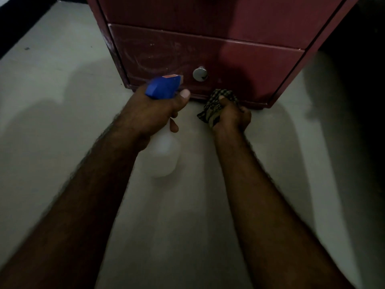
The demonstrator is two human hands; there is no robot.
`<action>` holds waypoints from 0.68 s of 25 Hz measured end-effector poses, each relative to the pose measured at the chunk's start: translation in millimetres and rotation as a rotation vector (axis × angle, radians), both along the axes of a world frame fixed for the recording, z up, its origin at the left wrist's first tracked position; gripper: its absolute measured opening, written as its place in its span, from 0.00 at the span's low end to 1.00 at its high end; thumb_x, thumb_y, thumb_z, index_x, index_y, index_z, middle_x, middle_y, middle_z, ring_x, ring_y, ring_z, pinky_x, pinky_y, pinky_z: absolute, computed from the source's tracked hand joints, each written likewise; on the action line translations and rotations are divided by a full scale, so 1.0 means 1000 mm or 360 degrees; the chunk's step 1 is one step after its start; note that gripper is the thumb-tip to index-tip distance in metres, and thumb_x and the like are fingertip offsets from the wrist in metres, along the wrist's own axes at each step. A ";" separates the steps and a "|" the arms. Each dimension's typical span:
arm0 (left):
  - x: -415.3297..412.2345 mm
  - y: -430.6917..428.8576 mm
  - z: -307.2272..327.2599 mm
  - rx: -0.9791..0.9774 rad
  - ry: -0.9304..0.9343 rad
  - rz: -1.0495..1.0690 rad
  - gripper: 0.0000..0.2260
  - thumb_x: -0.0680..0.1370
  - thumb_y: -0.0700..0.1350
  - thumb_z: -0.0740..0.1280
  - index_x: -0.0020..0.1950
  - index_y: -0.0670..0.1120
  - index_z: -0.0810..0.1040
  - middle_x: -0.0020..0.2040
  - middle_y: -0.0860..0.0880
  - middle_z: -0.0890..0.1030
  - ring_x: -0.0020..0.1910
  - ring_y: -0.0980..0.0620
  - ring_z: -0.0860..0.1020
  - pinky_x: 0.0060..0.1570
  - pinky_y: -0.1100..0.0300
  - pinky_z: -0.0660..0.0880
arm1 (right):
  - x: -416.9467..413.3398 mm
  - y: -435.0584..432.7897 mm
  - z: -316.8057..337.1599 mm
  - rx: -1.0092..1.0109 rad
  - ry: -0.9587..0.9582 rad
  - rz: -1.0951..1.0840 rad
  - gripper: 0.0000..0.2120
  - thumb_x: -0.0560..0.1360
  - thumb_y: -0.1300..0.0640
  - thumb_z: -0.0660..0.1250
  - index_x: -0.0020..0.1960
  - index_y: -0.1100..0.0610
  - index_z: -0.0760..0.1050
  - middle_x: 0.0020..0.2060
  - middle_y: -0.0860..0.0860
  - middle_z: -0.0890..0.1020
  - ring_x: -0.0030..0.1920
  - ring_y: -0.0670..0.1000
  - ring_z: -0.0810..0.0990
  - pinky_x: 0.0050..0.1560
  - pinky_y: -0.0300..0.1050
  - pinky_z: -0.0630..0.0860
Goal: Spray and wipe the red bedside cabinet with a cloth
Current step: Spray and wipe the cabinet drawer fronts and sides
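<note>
Two hands work in the centre of the frame. My left hand (154, 113) grips the neck of the spray bottle (162, 157), fingers curled round it and thumb beside the blue spray head. The clear bottle body hangs below my hand, over the pale floor (62, 105). The nozzle faces the lower drawer (239, 59) of the red bedside cabinet (208, 13), just left of the round metal knob (200, 74).

My right hand (234, 118) is closed tight round the bunched checked cloth (216, 99). The cloth sits against the bottom edge of the cabinet front, below and right of the knob, where the cabinet meets the floor.

The cabinet fills the upper centre of the frame. Faint pale streaks mark the lower drawer front, left of the knob.
</note>
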State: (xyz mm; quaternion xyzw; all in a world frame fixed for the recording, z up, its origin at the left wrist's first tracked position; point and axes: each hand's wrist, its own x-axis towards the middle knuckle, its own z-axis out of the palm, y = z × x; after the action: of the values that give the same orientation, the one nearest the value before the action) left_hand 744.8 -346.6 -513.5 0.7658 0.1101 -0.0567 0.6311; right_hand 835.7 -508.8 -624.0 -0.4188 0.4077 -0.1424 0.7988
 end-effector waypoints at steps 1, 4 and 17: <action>0.000 0.000 -0.001 0.0008 0.0005 -0.0001 0.21 0.76 0.54 0.73 0.68 0.54 0.75 0.48 0.47 0.81 0.35 0.54 0.80 0.33 0.65 0.78 | 0.002 -0.001 0.005 0.0003 -0.0034 0.0023 0.25 0.64 0.71 0.80 0.58 0.62 0.77 0.51 0.59 0.85 0.46 0.60 0.86 0.48 0.63 0.84; 0.001 -0.003 -0.001 0.0037 0.0016 -0.0010 0.23 0.77 0.55 0.73 0.70 0.52 0.74 0.48 0.46 0.81 0.32 0.54 0.80 0.36 0.61 0.79 | 0.005 -0.002 0.019 -0.0078 -0.0136 0.0066 0.28 0.62 0.66 0.82 0.60 0.59 0.78 0.52 0.56 0.85 0.47 0.57 0.86 0.46 0.59 0.85; -0.002 0.001 -0.001 0.0019 -0.0025 -0.0012 0.16 0.77 0.54 0.73 0.62 0.55 0.75 0.48 0.46 0.81 0.36 0.52 0.80 0.36 0.62 0.80 | -0.001 0.001 0.028 -0.0006 -0.0296 0.0092 0.29 0.63 0.66 0.82 0.61 0.60 0.76 0.52 0.58 0.85 0.49 0.59 0.86 0.46 0.61 0.85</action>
State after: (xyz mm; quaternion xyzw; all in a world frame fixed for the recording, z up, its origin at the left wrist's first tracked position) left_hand 742.9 -345.3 -514.8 0.7703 0.1026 -0.0525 0.6271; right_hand 834.8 -508.2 -595.6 -0.4168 0.3193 -0.1583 0.8362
